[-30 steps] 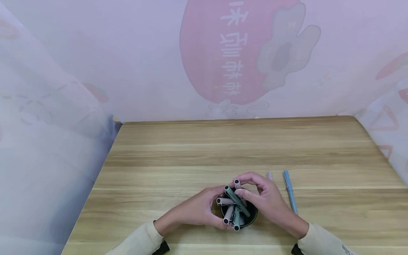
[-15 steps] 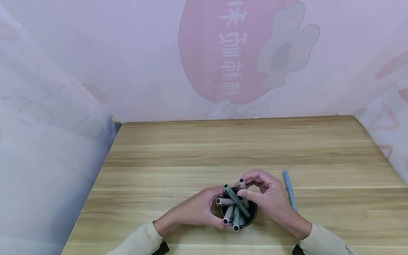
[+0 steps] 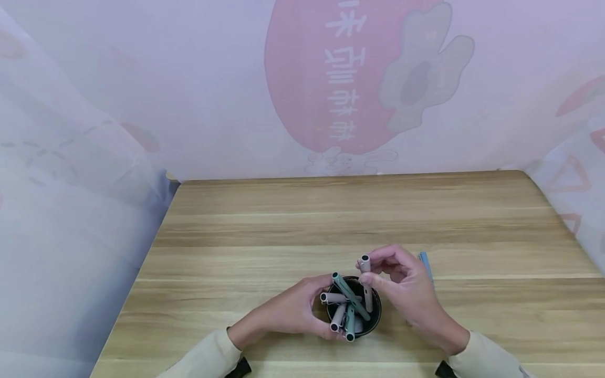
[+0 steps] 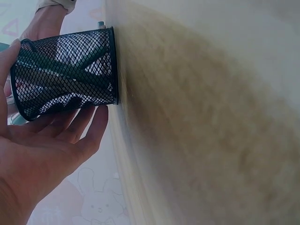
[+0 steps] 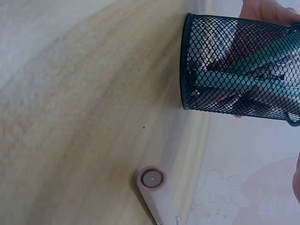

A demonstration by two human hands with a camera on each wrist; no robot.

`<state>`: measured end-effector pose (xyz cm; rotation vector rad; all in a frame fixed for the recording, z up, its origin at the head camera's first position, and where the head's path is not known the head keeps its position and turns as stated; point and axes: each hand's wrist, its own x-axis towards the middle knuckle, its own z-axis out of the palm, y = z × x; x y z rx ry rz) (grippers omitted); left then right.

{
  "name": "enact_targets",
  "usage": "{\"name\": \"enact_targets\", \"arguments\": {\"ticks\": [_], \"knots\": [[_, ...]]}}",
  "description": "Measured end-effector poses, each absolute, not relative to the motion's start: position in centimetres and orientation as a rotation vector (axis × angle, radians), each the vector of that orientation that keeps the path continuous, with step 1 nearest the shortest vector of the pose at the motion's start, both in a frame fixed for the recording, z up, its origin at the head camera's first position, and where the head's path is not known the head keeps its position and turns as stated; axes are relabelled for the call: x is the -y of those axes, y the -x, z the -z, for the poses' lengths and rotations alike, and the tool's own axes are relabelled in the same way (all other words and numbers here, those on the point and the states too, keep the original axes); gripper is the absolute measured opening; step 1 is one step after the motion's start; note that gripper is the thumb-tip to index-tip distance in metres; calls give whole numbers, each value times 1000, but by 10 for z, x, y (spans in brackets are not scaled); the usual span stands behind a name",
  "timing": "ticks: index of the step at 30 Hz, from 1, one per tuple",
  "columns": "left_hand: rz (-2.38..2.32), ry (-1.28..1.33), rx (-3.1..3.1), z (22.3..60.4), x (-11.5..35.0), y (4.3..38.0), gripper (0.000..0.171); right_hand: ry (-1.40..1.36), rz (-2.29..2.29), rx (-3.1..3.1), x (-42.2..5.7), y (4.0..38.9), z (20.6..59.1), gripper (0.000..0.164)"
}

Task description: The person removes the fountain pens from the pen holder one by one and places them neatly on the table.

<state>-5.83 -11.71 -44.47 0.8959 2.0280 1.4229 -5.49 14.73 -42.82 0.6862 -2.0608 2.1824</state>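
A black wire-mesh pen holder [image 3: 376, 317] stands on the wooden table. My left hand [image 3: 290, 311] grips it, thumb and fingers curved round its near-left side; in the left wrist view the fingers support the mesh wall [image 4: 68, 70]. My right hand [image 3: 413, 291] pinches a pale pinkish pen [image 3: 367, 298] near its upper end. That pen is close to upright, its lower part inside the holder's mouth. Leaning in the holder are two green pens, one longer green pen [image 3: 348, 295] lying across the top, and pale pens, one [image 3: 333, 298] pointing left.
Beyond my right hand lies a blue pen [image 3: 426, 264], partly covered by that hand. Another pale pink pen [image 5: 161, 201] lies on the table in the right wrist view, hidden in the head view. A printed cloth [image 3: 212, 105] closes off the table's far side.
My right hand has drawn the pinched pen right and upward from the other pens, standing it straighter. It now covers more of the blue pen. My left hand and the holder have stayed put.
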Motion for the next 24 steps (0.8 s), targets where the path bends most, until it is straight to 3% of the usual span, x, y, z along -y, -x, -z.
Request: {"name": "enact_targets", "arguments": {"ticks": [18,24], "knots": [[-1470,-920,-2002,446,117,60,79,-730,-2170,1875,-155,54,421,40],[-1466,-933,-1981,446,118,61,87,-712,-2183,1848,-157,56,415,32]]}}
